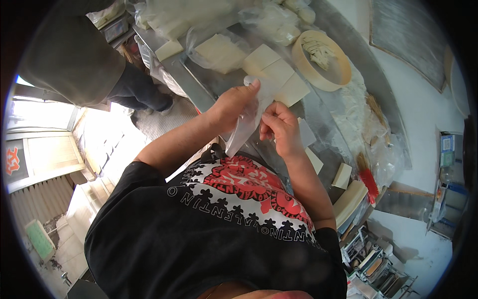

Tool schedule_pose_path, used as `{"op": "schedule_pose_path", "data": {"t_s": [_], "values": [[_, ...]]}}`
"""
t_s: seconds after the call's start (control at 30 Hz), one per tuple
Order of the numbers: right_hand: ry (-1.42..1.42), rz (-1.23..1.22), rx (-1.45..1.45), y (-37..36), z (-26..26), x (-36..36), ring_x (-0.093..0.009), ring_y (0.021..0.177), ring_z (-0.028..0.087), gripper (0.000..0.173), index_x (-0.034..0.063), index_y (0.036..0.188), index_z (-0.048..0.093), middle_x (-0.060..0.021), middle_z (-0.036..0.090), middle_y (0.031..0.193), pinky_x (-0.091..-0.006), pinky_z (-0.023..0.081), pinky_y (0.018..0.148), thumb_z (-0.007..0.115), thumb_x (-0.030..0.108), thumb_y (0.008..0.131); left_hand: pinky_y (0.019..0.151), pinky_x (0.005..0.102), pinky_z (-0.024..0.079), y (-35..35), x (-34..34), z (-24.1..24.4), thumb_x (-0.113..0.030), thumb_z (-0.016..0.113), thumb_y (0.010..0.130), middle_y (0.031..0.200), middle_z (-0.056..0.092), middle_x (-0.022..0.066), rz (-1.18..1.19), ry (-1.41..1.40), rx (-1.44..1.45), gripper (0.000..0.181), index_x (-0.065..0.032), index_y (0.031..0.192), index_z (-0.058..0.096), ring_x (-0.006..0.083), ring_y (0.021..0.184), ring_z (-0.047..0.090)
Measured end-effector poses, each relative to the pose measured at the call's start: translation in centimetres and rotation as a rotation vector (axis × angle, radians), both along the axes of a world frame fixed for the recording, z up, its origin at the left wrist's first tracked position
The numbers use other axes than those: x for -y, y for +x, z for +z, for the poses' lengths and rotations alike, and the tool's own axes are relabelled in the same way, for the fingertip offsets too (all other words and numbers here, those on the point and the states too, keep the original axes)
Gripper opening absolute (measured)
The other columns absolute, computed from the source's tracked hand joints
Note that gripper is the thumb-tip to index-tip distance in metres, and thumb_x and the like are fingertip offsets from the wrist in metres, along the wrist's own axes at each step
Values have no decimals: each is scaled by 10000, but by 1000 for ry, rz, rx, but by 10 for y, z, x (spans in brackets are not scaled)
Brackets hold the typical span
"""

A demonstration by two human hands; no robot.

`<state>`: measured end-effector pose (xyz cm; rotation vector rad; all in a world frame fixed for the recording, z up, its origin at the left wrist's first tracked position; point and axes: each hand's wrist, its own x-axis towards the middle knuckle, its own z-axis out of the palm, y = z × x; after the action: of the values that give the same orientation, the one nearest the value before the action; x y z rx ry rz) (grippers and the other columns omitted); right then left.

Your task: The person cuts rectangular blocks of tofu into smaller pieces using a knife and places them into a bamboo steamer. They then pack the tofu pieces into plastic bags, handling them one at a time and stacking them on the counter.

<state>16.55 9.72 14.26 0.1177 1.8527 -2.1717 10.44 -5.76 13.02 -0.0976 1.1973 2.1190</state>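
My left hand (237,106) grips a clear plastic bag (244,129), thumb up, over the near edge of the metal worktop. Close on its right, my right hand (282,129) has curled fingers at the bag's side; whether they pinch the film is unclear. Beyond both hands lie stacks of pale square dough sheets (293,89), edge to edge. Another stack of dough sheets (220,50) is inside a clear bag farther back. A round wooden-rimmed sieve (345,80) stands to the right of the stacks, with pale dough strips (317,50) within its rim.
Flour (351,108) is spread along the worktop's right side, near a red-handled brush (369,183). Bagged dough (276,24) fills the back. A long pale dough roll (349,203) lies at the right. A person (78,56) stands at the left. Machinery (377,261) is at the lower right.
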Motion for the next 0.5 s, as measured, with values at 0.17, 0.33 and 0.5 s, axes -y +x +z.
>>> {"op": "schedule_pose_path", "data": {"t_s": [0.17, 0.33, 0.5], "values": [[13, -95, -57, 0, 0, -4, -84, 486, 488, 128, 62, 799, 504, -12, 518, 591, -200, 340, 454, 501, 151, 891, 585, 268, 449, -7, 6, -6, -363, 466, 933, 760, 622, 55, -34, 23, -74, 376, -21, 880, 613, 123, 641, 567], [191, -108, -135, -2, -3, -4, -75, 495, 470, 184, 52, 828, 517, -6, 514, 604, -196, 342, 475, 483, 204, 925, 601, 251, 426, -7, 12, -19, -277, 574, 883, 723, 603, 16, -88, -109, -273, 236, -56, 812, 618, 100, 652, 557], [193, -63, -175, -2, -2, -1, -64, 550, 476, 173, 37, 892, 501, -14, 533, 675, -200, 376, 497, 501, 207, 920, 573, 228, 413, -9, 15, -18, -221, 626, 854, 681, 576, -5, -162, -135, -316, 169, -62, 800, 604, 81, 628, 528]]}}
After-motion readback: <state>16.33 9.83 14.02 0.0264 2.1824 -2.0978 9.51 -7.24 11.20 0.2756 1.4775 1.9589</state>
